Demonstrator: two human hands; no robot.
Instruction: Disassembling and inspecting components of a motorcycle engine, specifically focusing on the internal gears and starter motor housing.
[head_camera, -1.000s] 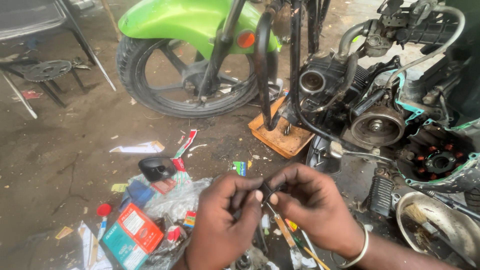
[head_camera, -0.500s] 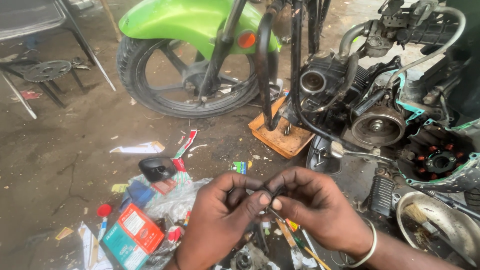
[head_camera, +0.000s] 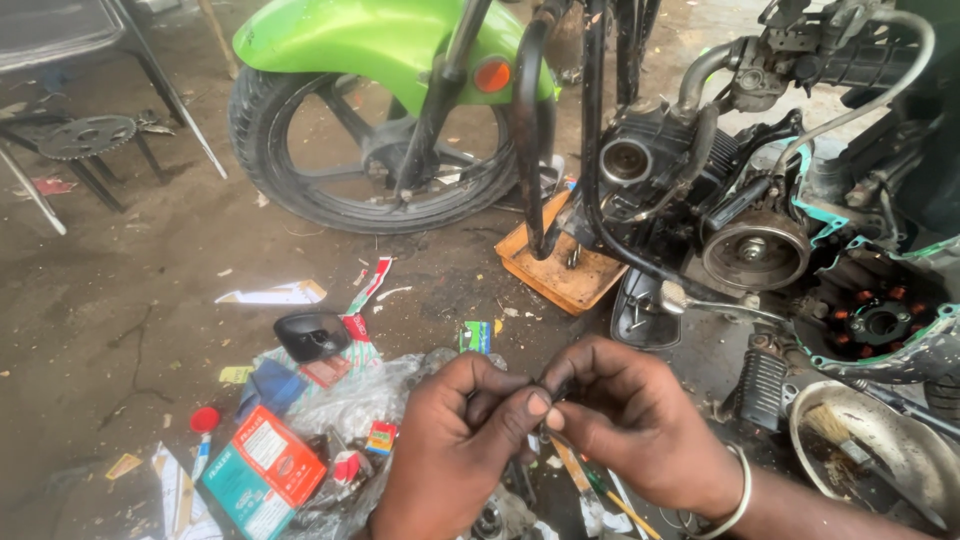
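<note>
— Holding what?
— Both hands, left hand (head_camera: 455, 440) and right hand (head_camera: 625, 425), fingers clamped on a small dark part (head_camera: 556, 392); its axis is unclear.
— Packages?
— Teal-and-red box (head_camera: 262, 472) on the floor, lower left.

Your left hand (head_camera: 455, 455) and right hand (head_camera: 640, 430) are bare, no gloves or sleeves; your right wrist wears a thin silver bangle (head_camera: 738, 495), plain and round

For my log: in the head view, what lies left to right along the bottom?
Red and teal box → left hand → right hand, both pinching a small dark part → metal bowl with brush.
</note>
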